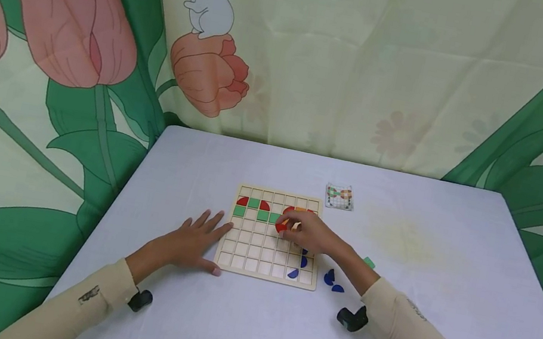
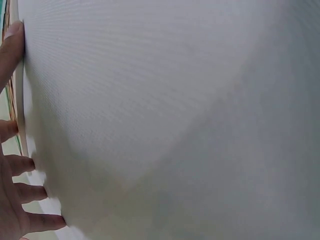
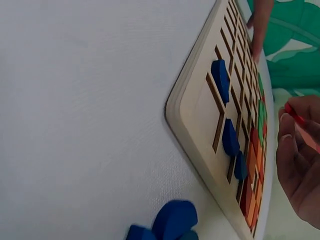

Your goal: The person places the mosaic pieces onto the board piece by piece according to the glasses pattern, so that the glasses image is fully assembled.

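Observation:
A wooden grid board (image 1: 257, 250) lies flat on the table. My left hand (image 1: 189, 242) rests with spread fingers along its left edge; in the left wrist view the thumb touches the board's side. Over the board's upper right, my right hand (image 1: 312, 232) pinches a small red piece (image 1: 280, 227) between thumb and fingers. Green squares (image 1: 254, 203) and rounded red pieces (image 1: 242, 201) sit in the upper left cells. Red and orange pieces at the upper right are partly hidden by the right hand. Blue rounded pieces (image 3: 220, 81) lie in cells toward the lower right.
Loose blue pieces (image 1: 329, 277) lie just right of the board, and a green piece (image 1: 369, 262) is beside the right forearm. A small pattern card (image 1: 340, 197) lies beyond the board's upper right corner. A printed curtain (image 1: 346, 86) hangs behind the white table (image 1: 431, 222).

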